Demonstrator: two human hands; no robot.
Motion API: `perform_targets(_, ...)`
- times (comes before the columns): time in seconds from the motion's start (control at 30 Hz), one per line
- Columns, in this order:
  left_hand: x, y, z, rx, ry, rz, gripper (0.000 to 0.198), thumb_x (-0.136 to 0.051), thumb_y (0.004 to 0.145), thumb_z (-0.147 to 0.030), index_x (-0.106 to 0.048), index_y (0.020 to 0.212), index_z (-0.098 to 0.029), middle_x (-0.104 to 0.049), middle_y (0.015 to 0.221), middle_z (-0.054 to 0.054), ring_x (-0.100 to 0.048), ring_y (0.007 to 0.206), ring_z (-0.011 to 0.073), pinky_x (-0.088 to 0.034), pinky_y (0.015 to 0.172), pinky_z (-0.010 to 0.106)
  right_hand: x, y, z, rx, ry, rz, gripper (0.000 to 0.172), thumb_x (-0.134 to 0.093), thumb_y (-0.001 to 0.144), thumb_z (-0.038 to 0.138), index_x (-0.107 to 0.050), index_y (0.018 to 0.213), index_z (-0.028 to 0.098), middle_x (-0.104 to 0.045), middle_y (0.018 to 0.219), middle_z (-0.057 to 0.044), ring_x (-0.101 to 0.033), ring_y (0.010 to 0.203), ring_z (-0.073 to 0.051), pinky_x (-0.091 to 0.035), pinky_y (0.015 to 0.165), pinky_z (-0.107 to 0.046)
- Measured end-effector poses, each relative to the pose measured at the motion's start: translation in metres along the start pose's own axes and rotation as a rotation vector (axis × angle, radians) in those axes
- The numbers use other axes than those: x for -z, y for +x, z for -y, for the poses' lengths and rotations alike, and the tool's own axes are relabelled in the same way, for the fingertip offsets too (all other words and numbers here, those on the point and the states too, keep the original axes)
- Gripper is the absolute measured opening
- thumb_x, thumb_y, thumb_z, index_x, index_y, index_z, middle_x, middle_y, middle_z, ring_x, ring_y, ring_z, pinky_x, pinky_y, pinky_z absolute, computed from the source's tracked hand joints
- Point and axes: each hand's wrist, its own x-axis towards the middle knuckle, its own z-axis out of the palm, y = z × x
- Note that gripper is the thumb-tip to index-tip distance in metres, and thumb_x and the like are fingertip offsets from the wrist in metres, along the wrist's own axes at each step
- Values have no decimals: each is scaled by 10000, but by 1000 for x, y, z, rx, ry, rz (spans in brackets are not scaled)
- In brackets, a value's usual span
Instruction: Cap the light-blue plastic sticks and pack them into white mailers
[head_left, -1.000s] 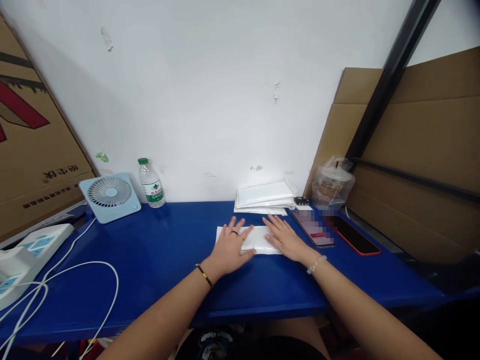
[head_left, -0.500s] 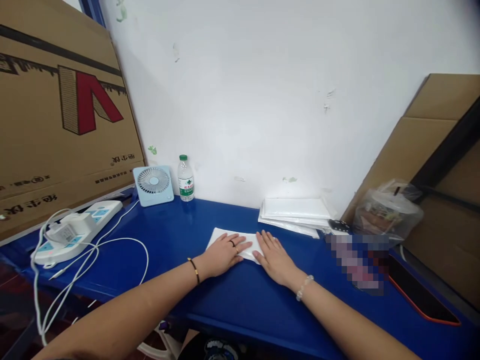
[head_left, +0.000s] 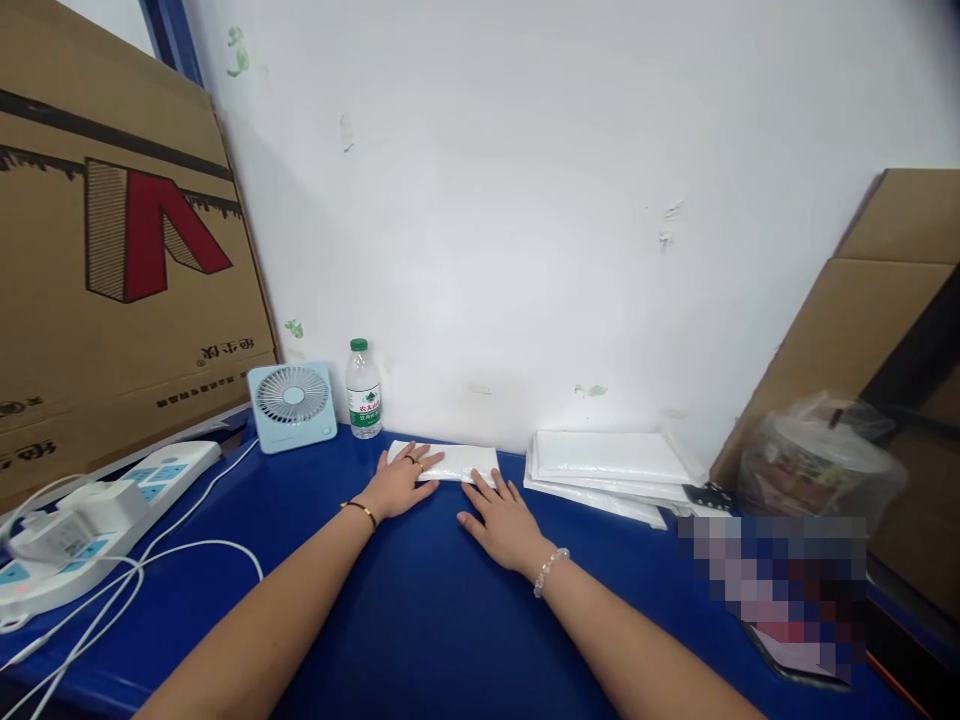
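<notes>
A flat white packet (head_left: pixel 457 462) lies on the blue table against the wall, its near edge partly hidden by my fingers. My left hand (head_left: pixel 401 482) rests with fingers spread over the packet's left end. At the packet's right near edge, my right hand (head_left: pixel 501 515) lies flat, fingertips touching it and palm on the table. Neither hand grips anything. To the right is a stack of similar white packets (head_left: pixel 611 458), apart from my hands.
A bottle with a green cap (head_left: pixel 364 395) and a light blue fan (head_left: pixel 294 405) stand left by the wall. A power strip (head_left: pixel 161 480) with cables lies further left. On the right are a bagged container (head_left: pixel 817 465) and a partly pixelated phone-like item (head_left: pixel 802 650).
Both hands have moved forward with the white packet, which now sits close to the wall. My right hand has slid back to its near edge. The camera view has shifted too.
</notes>
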Motion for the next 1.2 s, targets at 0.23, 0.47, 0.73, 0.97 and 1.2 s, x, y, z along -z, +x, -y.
perform_targets(0.23, -8, 45, -2, -116, 1, -14, 501, -322, 907, -527, -330, 1392, -401, -330, 1481, 40, -224, 1379, 278, -99, 1070, 594, -3, 6, -8, 22, 28, -171, 582, -361, 906, 526, -402, 1398, 218, -248, 1519, -82, -139, 1409, -297, -144, 1122, -497)
perform_targets(0.47, -9, 51, 5, -125, 8, -17, 567, -317, 879, -608, -314, 1404, -394, -318, 1489, 27, -228, 1380, 282, -57, 1086, 582, 105, -22, -84, -6, -116, -534, 404, -483, 823, 207, -575, 1217, 189, -555, 1286, -97, -466, 1204, -230, -333, 1047, -394)
perform_targets(0.73, -5, 56, 5, -103, -23, 26, 586, -290, 875, -628, -306, 1410, -387, -300, 1496, 15, -208, 1391, 269, -54, 1100, 562, 162, -88, -208, -876, -197, -546, 430, -457, 812, 473, -666, 1029, 166, -577, 1082, -172, -541, 1035, -331, -424, 844, -432)
perform_targets(0.97, -8, 55, 11, -124, -56, 9, 559, -319, 881, -590, -313, 1405, -394, -321, 1487, 13, -218, 1389, 265, -67, 1097, 570, 152, -84, -206, -883, -123, -471, 423, -466, 818, 449, -677, 984, 121, -605, 1056, -176, -586, 936, -277, -424, 725, -337)
perform_targets(1.2, 19, 54, -45, 71, -632, -408, 607, -477, 764, -648, -578, 1171, -209, -541, 1282, 135, -423, 1251, 326, -273, 1062, 525, 170, -65, -143, -357, -205, -1032, 274, -390, 920, 328, -613, 898, 169, -605, 873, -83, -565, 837, -201, -433, 768, -309)
